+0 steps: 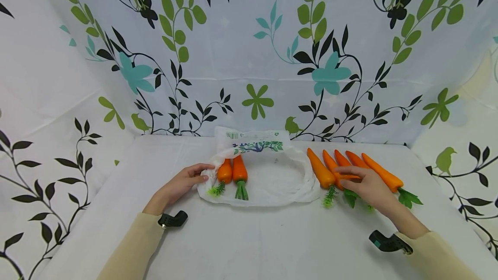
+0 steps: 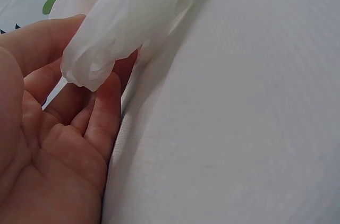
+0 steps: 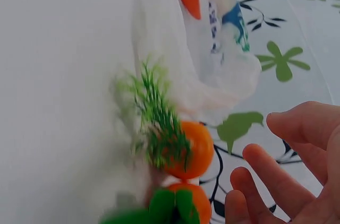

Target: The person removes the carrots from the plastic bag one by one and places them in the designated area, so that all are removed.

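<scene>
A white plastic bag (image 1: pixel 264 198) with a printed tree lies with its mouth spread wide. Two orange carrots (image 1: pixel 240 171) with green tops sit inside it at the left. My left hand (image 1: pixel 183 185) holds the bag's left edge; in the left wrist view the bunched plastic (image 2: pixel 114 33) lies between thumb and fingers. To the right of the bag, several more carrots (image 1: pixel 320 168) lie side by side, tops toward me. Over the middle of this row hovers my right hand (image 1: pixel 371 188), partly hiding them. Its fingers are apart, with nothing between them in the right wrist view.
A white cloth covers the table (image 1: pixel 249 241). Behind it hangs a curtain (image 1: pixel 249 46) printed with leaves and flowers. Black wrist cameras are strapped to the left (image 1: pixel 173 218) and right (image 1: pixel 390 242) wrists.
</scene>
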The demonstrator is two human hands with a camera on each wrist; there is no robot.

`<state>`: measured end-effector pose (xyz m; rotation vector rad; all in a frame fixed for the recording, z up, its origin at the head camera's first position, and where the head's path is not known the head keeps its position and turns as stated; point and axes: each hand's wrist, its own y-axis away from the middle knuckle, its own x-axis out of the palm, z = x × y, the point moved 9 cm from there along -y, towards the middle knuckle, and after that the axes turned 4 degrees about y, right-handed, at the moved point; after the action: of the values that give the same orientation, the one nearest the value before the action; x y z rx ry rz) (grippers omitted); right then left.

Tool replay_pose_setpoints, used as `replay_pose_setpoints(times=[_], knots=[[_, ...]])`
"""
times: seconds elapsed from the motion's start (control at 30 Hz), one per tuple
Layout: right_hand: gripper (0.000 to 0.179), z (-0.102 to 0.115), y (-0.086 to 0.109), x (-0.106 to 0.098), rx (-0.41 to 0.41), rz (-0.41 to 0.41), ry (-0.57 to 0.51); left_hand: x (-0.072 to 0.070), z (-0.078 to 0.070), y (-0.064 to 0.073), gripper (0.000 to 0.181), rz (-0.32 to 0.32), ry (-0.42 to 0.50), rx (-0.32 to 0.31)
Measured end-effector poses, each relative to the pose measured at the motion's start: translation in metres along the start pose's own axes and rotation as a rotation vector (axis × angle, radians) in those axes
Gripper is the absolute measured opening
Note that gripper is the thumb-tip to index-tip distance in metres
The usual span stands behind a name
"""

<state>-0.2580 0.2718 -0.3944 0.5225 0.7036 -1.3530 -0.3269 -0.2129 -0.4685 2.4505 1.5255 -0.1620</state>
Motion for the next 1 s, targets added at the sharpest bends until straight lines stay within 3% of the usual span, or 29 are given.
replay_pose_setpoints(times=[0.27,0.63,1.0], knots=[[0.031,0.029,-0.009,0.032,-0.075,0.039,-0.015,0.001,0.000,0.000,0.044,-0.010,0.005,-0.015],[0.029,0.072,-0.034,0.084,-0.210,0.165,-0.128,-0.001,0.002,-0.001,0.043,-0.022,0.008,-0.020],[0.029,0.105,-0.064,0.125,-0.215,0.268,-0.105,0.000,0.000,-0.001,0.044,-0.013,0.006,0.004]])
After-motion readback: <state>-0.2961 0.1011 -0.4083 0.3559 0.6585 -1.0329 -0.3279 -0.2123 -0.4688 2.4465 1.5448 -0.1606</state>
